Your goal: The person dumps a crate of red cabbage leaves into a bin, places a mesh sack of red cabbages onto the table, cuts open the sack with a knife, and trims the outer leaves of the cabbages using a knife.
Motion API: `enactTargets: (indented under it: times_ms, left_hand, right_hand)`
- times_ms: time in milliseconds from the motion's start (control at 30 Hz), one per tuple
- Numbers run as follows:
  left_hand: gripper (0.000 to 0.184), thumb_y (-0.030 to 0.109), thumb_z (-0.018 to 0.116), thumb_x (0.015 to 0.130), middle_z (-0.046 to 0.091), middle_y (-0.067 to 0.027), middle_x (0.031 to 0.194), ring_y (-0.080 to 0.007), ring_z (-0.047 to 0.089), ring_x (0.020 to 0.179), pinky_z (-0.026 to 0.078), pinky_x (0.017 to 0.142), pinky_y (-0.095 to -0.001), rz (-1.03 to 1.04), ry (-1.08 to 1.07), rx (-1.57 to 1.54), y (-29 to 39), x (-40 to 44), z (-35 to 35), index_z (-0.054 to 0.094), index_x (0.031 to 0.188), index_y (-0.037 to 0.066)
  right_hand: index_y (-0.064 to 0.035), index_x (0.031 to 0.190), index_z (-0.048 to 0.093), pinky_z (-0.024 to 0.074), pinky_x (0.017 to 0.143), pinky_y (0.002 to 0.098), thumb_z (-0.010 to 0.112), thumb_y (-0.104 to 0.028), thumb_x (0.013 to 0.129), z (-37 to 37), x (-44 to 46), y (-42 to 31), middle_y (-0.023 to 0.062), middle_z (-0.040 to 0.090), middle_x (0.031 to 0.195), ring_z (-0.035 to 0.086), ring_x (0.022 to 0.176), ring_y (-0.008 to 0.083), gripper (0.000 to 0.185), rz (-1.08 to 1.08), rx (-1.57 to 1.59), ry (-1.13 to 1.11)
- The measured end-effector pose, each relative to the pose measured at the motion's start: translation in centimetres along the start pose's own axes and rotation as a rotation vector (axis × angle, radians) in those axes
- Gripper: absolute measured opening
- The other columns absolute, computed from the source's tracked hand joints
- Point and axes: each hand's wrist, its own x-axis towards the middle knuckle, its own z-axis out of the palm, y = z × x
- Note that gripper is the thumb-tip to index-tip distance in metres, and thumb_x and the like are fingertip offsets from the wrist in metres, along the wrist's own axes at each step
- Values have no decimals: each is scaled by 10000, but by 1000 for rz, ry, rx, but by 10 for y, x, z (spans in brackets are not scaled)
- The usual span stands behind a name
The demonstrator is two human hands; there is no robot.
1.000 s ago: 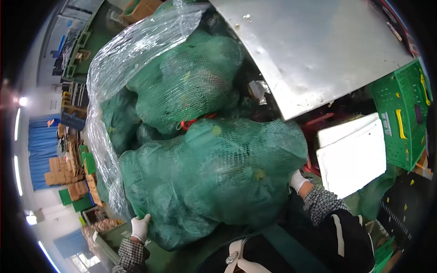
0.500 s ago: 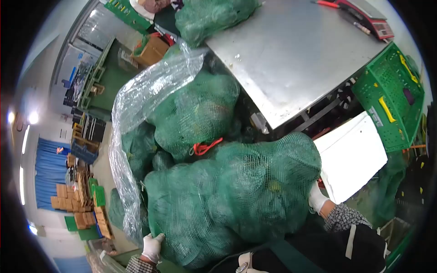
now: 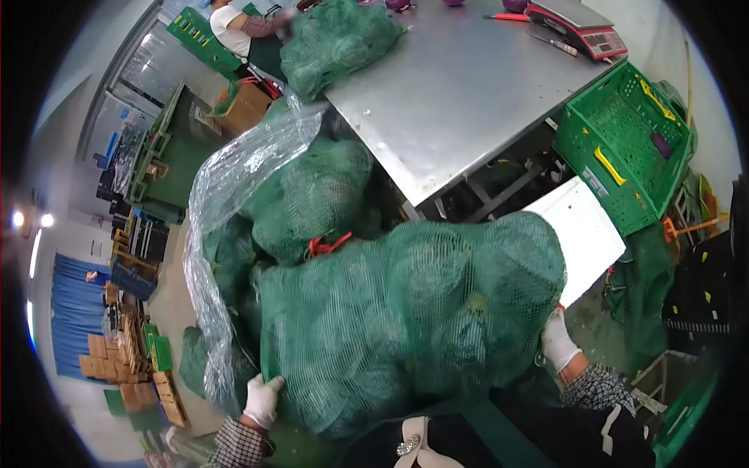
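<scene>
A long green mesh sack, bulging with round things, lies across the front of my body. My left hand, in a white glove, grips the sack's lower left end. At the sack's right end, my right hand, also gloved in white, is closed on the mesh, its fingertips partly hidden. Just behind it another full mesh sack has a red tie at its near end. Clear plastic wrap runs along the left of the sacks.
A metal table holds another mesh sack and a red scale. A green crate and a white box are at the right. Across the table stands a person. A cardboard box sits farther back.
The view has tilted up and turned, showing more of the table, the scale and a person beyond. The sack, held at both ends, now sits farther right in view and closer to the white box.
</scene>
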Motion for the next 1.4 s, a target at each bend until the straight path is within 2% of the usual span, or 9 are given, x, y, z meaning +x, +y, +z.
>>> enactTargets:
  times_ms: [100,167,233,300,700,1100,1233,1300,1400]
  left_hand:
    - [213,-6,513,861,631,-84,918,-173,598,760,507,689,-310,112,25,30,24,-46,11,566,1062,-50]
    - [213,-8,514,859,634,-82,926,-164,601,768,506,688,-300,209,16,20,31,-71,12,568,1061,-46]
    - [227,-15,519,855,635,-78,939,-155,599,778,504,696,-291,293,45,43,49,-105,19,567,1074,-49]
    - [254,-18,521,840,632,-61,949,-144,592,782,494,718,-271,351,81,114,58,-132,14,566,1088,-49]
    - [169,48,583,864,643,-42,894,-90,564,737,470,669,-244,785,63,120,130,-230,22,615,1001,-46]
    - [174,124,635,833,630,-24,792,-71,531,684,439,640,-222,1158,-45,184,391,-2,91,636,919,-28]
    - [555,273,701,791,580,-191,1137,-231,559,1052,435,912,-307,1291,-92,275,410,75,172,497,1199,-44]
    - [883,365,752,713,372,-281,1364,-358,352,1300,279,1072,-445,1427,-386,642,380,100,199,312,1349,-61]
    - [1138,526,766,594,191,-293,1456,-425,136,1377,78,1083,-593,1676,-209,1092,340,109,231,216,1394,-67]
  right_hand:
    - [-64,1204,520,446,886,357,365,-257,974,-25,-7,-3,70,568,1175,541,1045,219,338,-510,-673,-99]
    - [-67,1164,544,446,868,355,396,-221,965,-28,-16,-12,62,574,1149,539,1040,214,292,-534,-613,-111]
    - [-80,1143,569,473,819,387,421,-256,957,9,-54,-52,61,589,1127,554,1014,232,296,-117,121,-33]
    - [-83,1172,558,485,806,406,425,-295,958,21,-77,-77,65,597,1117,563,999,245,330,0,350,-33]
    - [-89,1333,444,399,988,397,396,-429,965,-27,20,-56,77,486,1319,481,1155,259,503,-574,349,-599]
    - [-60,1108,512,432,849,362,418,-277,950,90,2,-148,57,536,1049,519,957,224,285,-877,154,-2]
    - [-51,1033,535,442,803,351,425,-227,944,135,-15,-195,50,553,959,531,891,213,226,-1041,-96,289]
    - [-46,996,546,448,780,345,429,-202,942,155,-18,-224,47,562,914,538,858,207,202,-1103,-328,391]
    - [-44,944,560,459,718,311,423,-169,940,181,14,-273,36,556,811,543,764,185,185,-1199,-1006,569]
